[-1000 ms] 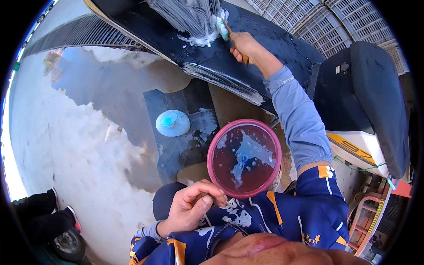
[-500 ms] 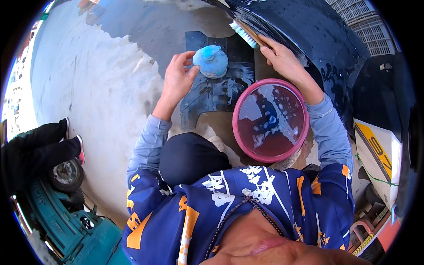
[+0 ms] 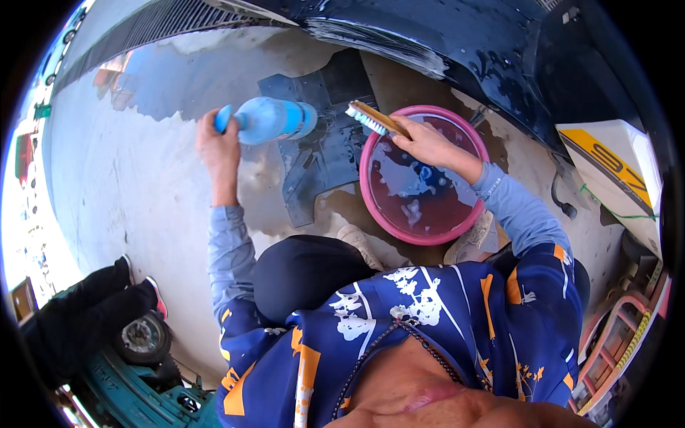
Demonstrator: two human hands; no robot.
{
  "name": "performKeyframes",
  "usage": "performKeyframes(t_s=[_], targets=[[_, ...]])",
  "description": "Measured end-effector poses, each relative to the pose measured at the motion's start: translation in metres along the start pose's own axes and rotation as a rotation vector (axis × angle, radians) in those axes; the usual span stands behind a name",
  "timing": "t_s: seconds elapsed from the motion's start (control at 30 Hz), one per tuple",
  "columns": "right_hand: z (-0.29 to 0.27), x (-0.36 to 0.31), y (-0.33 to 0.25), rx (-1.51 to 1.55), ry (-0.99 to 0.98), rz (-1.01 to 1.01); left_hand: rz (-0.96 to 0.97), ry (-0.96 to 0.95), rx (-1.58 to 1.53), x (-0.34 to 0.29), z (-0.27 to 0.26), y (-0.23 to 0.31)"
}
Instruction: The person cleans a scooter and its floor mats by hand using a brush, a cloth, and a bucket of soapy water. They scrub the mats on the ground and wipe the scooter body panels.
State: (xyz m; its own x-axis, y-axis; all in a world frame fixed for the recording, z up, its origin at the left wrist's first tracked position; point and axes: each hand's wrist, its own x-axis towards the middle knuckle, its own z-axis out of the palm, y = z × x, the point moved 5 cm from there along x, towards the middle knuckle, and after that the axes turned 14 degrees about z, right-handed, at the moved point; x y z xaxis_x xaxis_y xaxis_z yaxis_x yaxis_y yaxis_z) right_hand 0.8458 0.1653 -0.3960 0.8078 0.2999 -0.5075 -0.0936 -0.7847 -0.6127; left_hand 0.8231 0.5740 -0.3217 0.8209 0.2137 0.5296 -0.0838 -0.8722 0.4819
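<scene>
My left hand point(image 3: 218, 146) is closed at the blue top of a light-blue plastic bottle point(image 3: 267, 120). The bottle lies nearly sideways in the air, its base pointing right over a dark rubber mat point(image 3: 307, 175) on the wet floor. In my right hand point(image 3: 427, 143) is a brush point(image 3: 372, 117) with a wooden back and pale bristles, gripped by its handle end. The bristles face down and left. That hand is above the far part of a pink-rimmed basin point(image 3: 367, 187) of soapy water, and the brush head reaches past its left rim.
A wet dark-blue vehicle panel point(image 3: 471, 43) with foam streaks curves across the far right. Closer on the right is a white and yellow panel point(image 3: 612, 160). Another person's dark-trousered legs point(image 3: 93, 299) and a teal wheeled machine point(image 3: 118, 389) are at the left. A grate point(image 3: 164, 32) crosses the far floor.
The bottle has gone from upright to nearly sideways, moving left with my left hand now at its top. My right hand and the brush have come nearer, from the vehicle panel to above the basin.
</scene>
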Motion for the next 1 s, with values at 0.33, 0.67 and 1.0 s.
performKeyframes(t_s=[0.33,0.67,1.0], targets=[[-0.034,-0.016,-0.021,-0.312,0.219,-0.071,-0.173,-0.039,0.230,-0.026,-0.058,-0.082],[-0.074,-0.034,0.048,0.005,0.499,0.302,-0.259,0.147,0.632,-0.086,-0.076,-0.133],[-0.097,0.080,-0.102,-0.943,0.552,0.061,0.130,-0.079,-0.457,-0.196,0.073,0.076]])
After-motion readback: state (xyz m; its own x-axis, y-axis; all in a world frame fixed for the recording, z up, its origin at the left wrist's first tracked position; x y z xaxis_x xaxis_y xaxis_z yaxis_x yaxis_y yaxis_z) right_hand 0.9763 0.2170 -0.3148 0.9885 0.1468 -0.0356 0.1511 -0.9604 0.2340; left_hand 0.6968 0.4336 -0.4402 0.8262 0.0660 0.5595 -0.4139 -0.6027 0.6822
